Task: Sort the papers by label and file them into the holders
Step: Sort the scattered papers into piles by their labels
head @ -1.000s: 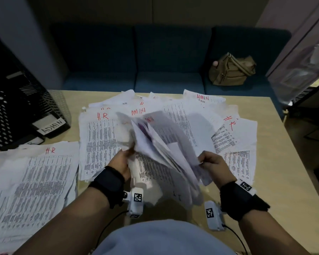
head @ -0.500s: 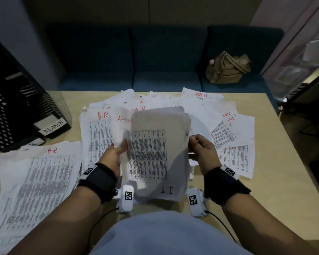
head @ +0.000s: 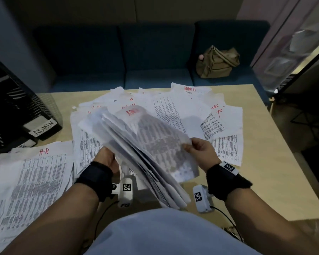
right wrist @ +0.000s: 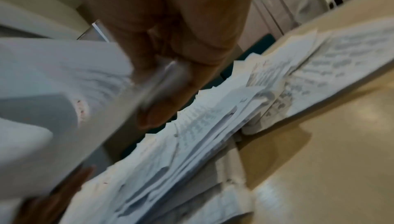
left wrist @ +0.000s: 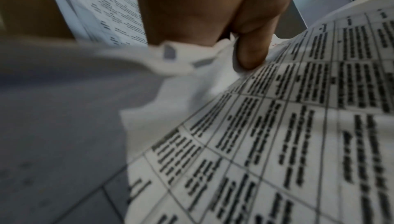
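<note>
A fanned bundle of printed papers [head: 145,153] hangs tilted above the table, its top sheet marked ADMIN in red. My left hand [head: 107,159] grips the bundle's left edge from beneath, thumb pressed on the paper [left wrist: 249,55]. My right hand [head: 199,150] pinches the top sheet's right edge [right wrist: 119,79]. Loose sheets [head: 173,107] marked HR and ADMIN cover the table's middle. A separate HR pile [head: 32,179] lies at the near left. Black mesh holders [head: 17,115], one tagged ADMIN, stand at the far left.
The wooden table [head: 276,172] shows bare surface on its right side. A blue sofa [head: 136,57] runs behind the table with a tan bag [head: 217,63] on it. A cable [head: 103,218] trails from the left wrist camera.
The bundle, held upright and squared half a second ago, has tipped over to the right and fanned out. An ADMIN sheet now faces up, and both hands have spread apart.
</note>
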Available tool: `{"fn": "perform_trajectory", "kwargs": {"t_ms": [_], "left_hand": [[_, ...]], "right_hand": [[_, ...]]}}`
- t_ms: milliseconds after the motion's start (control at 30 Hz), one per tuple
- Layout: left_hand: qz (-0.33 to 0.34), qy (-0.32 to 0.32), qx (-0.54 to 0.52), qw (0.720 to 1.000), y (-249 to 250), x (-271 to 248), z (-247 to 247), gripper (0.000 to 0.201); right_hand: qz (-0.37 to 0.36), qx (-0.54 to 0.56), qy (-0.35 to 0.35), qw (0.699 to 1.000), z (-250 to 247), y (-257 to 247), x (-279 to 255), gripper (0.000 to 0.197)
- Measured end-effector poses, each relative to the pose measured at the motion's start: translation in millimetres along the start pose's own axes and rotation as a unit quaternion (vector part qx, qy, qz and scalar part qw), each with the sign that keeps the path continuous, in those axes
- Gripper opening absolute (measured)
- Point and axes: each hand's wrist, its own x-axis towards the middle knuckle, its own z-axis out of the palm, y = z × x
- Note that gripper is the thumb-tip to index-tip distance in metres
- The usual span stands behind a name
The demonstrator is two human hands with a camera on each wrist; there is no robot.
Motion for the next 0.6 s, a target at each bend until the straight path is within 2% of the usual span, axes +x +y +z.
{"fn": "perform_trajectory", "kwargs": {"t_ms": [100, 200, 267, 367, 400, 467, 533, 567, 600], "left_hand": [[-0.014, 0.039, 0.005, 0.999, 2, 0, -1, 0.042], [-0.026, 0.057, 0.046, 0.997, -10, 35, -16, 0.039], [-0.039, 0.028, 0.025, 0.999, -13, 44, -14, 0.037], [-0.042, -0.015, 0.065, 0.997, -19, 40, 3, 0.037], [-0.053, -0.052, 0.042, 0.996, -16, 23, 19, 0.035], [-0.037, -0.057, 0.044, 0.997, -21, 20, 31, 0.033], [-0.032, -0.047, 0.068, 0.996, -26, 12, 43, 0.034], [-0.029, -0.027, 0.098, 0.994, -30, 16, 45, 0.045], [-0.012, -0.009, 0.143, 0.990, -33, 15, 48, 0.055]], "right_hand": [[-0.020, -0.116, 0.108, 0.987, -19, 9, 5, 0.022], [-0.040, -0.130, 0.125, 0.983, -33, 9, 4, 0.011], [-0.058, -0.116, 0.097, 0.987, -36, 10, 0, 0.014], [-0.053, -0.086, 0.035, 0.994, -32, 11, -8, 0.030], [-0.037, -0.056, 0.012, 0.998, -31, 10, -12, 0.030], [0.017, 0.013, -0.031, 0.999, -31, 7, -21, 0.023], [0.078, 0.064, -0.042, 0.994, -38, 10, -26, 0.021], [0.109, 0.068, -0.042, 0.991, -44, 12, -27, 0.018], [0.138, 0.064, -0.046, 0.987, -51, 12, -29, 0.023]]}}
